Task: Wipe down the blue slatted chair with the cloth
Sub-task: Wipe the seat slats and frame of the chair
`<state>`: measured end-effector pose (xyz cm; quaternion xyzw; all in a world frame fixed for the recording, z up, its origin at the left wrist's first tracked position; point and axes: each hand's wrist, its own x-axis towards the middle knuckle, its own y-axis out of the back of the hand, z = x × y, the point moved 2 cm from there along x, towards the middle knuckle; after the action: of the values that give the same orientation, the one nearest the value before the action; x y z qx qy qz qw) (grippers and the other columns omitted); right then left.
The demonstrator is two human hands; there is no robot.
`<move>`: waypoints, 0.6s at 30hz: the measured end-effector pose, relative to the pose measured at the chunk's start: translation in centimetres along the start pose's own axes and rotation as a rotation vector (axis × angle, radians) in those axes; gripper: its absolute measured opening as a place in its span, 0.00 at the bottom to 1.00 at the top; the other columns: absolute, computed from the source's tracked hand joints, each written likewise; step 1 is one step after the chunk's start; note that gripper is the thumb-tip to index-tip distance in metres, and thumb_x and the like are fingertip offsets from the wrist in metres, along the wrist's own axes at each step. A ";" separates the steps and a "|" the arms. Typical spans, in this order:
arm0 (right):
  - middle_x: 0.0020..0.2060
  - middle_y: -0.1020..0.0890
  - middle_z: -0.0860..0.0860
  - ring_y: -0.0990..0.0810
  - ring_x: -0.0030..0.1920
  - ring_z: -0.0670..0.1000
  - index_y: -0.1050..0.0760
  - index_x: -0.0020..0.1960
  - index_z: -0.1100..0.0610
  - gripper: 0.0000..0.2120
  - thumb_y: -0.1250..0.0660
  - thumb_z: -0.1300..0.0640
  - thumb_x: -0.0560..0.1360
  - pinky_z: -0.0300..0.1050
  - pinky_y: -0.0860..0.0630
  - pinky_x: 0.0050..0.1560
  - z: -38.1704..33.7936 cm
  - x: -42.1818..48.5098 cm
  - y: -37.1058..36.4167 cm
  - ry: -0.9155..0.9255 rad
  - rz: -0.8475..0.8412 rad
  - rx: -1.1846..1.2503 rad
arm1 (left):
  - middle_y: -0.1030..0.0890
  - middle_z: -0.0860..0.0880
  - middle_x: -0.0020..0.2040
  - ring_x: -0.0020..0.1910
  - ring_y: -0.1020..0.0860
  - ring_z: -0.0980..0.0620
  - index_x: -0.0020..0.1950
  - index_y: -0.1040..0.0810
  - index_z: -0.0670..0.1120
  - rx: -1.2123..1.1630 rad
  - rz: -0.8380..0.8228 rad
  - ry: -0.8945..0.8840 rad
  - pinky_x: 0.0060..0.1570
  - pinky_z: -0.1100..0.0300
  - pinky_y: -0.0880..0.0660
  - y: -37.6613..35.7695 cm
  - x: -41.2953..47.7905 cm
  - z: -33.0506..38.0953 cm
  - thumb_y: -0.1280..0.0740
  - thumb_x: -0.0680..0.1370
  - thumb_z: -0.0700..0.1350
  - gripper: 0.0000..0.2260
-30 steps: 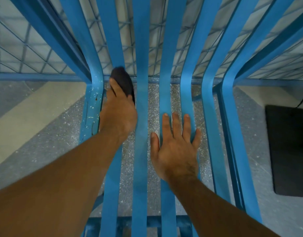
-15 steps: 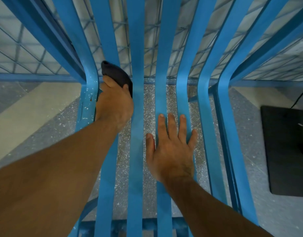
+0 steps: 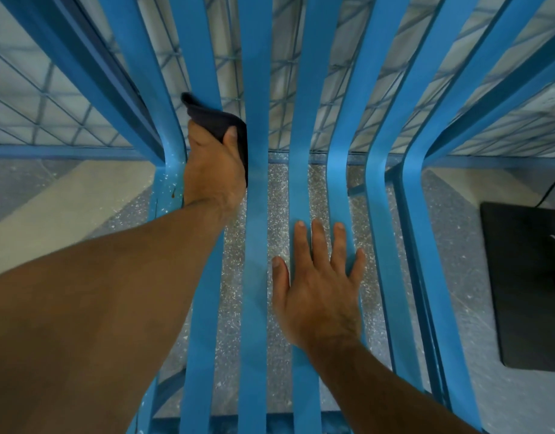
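The blue slatted chair point(image 3: 256, 277) fills the view, its slats running from the seat up into the backrest. My left hand point(image 3: 213, 170) grips a dark cloth point(image 3: 218, 120) and presses it against the second slat from the left, just above the bend where seat meets back. The cloth covers that slat and sticks out above my fingers. My right hand point(image 3: 320, 286) lies flat with spread, straight fingers on the seat slats right of centre.
Speckled grey floor point(image 3: 279, 195) shows between the slats. A blue wire-mesh panel point(image 3: 50, 101) stands behind the chair. A black mat point(image 3: 526, 277) with a cable lies on the floor at right. The leftmost slat carries white specks.
My left hand has slid the cloth up the slat from the seat bend toward the backrest. My right hand stays flat on the seat.
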<state>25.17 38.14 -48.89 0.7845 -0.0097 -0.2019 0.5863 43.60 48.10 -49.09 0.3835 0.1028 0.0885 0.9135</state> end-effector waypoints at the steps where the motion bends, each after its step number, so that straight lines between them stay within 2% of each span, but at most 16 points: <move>1: 0.79 0.59 0.50 0.71 0.75 0.56 0.64 0.79 0.48 0.31 0.61 0.37 0.81 0.64 0.67 0.73 0.0 0.0 0.0 -0.001 -0.009 -0.005 | 0.25 0.46 0.61 0.56 0.24 0.42 0.70 0.39 0.43 -0.004 0.000 -0.007 0.46 0.59 0.37 -0.1 0.1 0.0 0.46 0.82 0.57 0.23; 3: 0.79 0.58 0.50 0.71 0.76 0.56 0.64 0.79 0.48 0.31 0.61 0.37 0.81 0.65 0.67 0.73 -0.1 0.0 0.1 -0.004 -0.012 -0.011 | 0.25 0.44 0.63 0.57 0.25 0.41 0.69 0.39 0.43 0.047 -0.035 0.013 0.47 0.57 0.37 0.0 -0.2 -0.3 0.46 0.82 0.58 0.23; 7: 0.79 0.58 0.51 0.71 0.76 0.57 0.65 0.79 0.48 0.31 0.61 0.37 0.81 0.64 0.68 0.73 -0.1 0.0 0.4 -0.010 -0.032 -0.025 | 0.22 0.42 0.57 0.55 0.24 0.39 0.63 0.33 0.44 0.185 -0.124 0.108 0.46 0.54 0.35 0.6 -2.1 -1.5 0.48 0.82 0.60 0.22; 11: 0.80 0.56 0.51 0.70 0.76 0.57 0.64 0.79 0.48 0.31 0.60 0.38 0.81 0.65 0.66 0.74 -0.2 0.0 0.3 -0.013 -0.034 -0.028 | 0.22 0.39 0.58 0.56 0.24 0.37 0.61 0.29 0.41 0.236 -0.131 0.165 0.47 0.52 0.34 2.0 -5.8 -3.4 0.51 0.83 0.59 0.23; 13: 0.80 0.55 0.51 0.69 0.76 0.57 0.62 0.79 0.49 0.31 0.60 0.38 0.81 0.66 0.65 0.74 -0.2 0.0 0.2 -0.015 -0.020 -0.019 | 0.22 0.37 0.57 0.56 0.24 0.36 0.59 0.29 0.40 0.241 -0.105 0.154 0.48 0.50 0.32 2.5 -7.5 -4.2 0.50 0.83 0.57 0.23; 18: 0.79 0.58 0.51 0.72 0.75 0.56 0.65 0.79 0.49 0.31 0.62 0.37 0.81 0.65 0.65 0.74 -0.1 -0.1 0.1 -0.007 -0.032 -0.039 | 0.22 0.42 0.51 0.50 0.23 0.40 0.59 0.31 0.42 0.239 -0.107 0.024 0.42 0.53 0.34 1.7 -6.3 -3.7 0.47 0.83 0.55 0.18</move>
<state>25.16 38.25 -48.76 0.7724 0.0049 -0.2141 0.5980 36.45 50.31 -49.67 0.4824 0.1439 0.0312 0.8635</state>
